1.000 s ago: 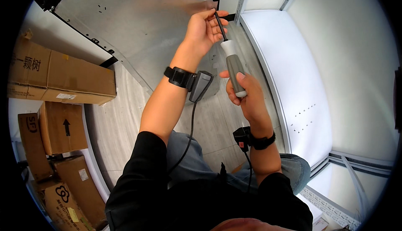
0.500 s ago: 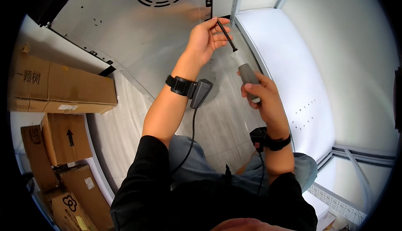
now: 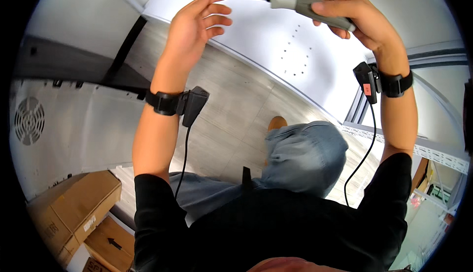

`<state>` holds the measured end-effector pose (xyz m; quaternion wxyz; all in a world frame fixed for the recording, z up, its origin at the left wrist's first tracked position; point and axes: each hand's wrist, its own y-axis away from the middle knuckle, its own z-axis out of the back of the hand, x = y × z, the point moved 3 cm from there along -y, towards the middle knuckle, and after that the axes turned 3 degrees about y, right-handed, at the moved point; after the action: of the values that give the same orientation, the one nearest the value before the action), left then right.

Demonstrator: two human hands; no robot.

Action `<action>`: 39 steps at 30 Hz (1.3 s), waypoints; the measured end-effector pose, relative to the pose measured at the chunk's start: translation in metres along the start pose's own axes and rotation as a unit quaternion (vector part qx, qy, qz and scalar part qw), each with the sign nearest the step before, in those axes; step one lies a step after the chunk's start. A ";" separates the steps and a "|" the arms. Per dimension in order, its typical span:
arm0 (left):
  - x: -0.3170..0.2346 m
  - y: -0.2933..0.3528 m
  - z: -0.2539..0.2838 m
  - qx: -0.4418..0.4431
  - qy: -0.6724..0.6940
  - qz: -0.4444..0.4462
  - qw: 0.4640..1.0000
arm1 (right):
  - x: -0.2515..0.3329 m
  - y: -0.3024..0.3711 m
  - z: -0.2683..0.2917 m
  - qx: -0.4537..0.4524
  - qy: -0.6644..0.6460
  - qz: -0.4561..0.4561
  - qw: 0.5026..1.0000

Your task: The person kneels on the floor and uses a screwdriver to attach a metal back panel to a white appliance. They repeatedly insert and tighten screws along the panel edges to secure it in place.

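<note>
A screwdriver (image 3: 283, 0) with a light and dark grey handle and a long black shaft lies almost level across the top of the view. My right hand (image 3: 362, 13) is wrapped round its handle. At the far end, my left hand (image 3: 192, 30) pinches the shaft near its tip between thumb and forefinger, the other fingers loosely spread. The fingers hide the tip itself. Beneath the screwdriver is a white shelf board (image 3: 236, 45), on which several small dark pieces (image 3: 294, 74), perhaps screws, lie in rough rows.
A metal panel (image 3: 88, 124) with a round vent stands at the left, below a dark frame bar. Cardboard boxes (image 3: 88, 198) are stacked at the lower left. Perforated metal rack rails (image 3: 438, 158) run along the right. Cables hang from the devices strapped to both wrists.
My view and body have turned to the right, toward the white shelf. The screwdriver, still in both hands, has swung from steeply slanted to nearly level and now hangs over the shelf.
</note>
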<state>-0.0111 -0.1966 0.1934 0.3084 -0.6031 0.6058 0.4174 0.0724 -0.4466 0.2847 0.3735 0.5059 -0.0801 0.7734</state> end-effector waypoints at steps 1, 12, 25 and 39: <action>0.011 -0.015 -0.015 0.017 -0.013 0.014 1.000 | -0.022 0.004 0.011 -0.016 0.000 0.001 1.000; 0.220 -0.169 -0.078 0.006 -0.183 0.212 0.960 | -0.287 0.040 -0.036 -0.220 -0.456 -0.164 0.847; 0.314 -0.255 -0.095 -0.049 -0.562 0.111 0.818 | -0.369 0.057 -0.044 -0.312 -0.530 -0.204 0.761; 0.259 -0.200 -0.058 -0.127 -0.021 0.236 0.963 | -0.334 0.023 -0.039 -0.244 -0.458 -0.162 0.839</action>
<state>0.1729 -0.3555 -0.0340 0.1345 -0.4681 0.6666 0.5643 0.0990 -0.6091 -0.0089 0.5253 0.7009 -0.3449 0.3374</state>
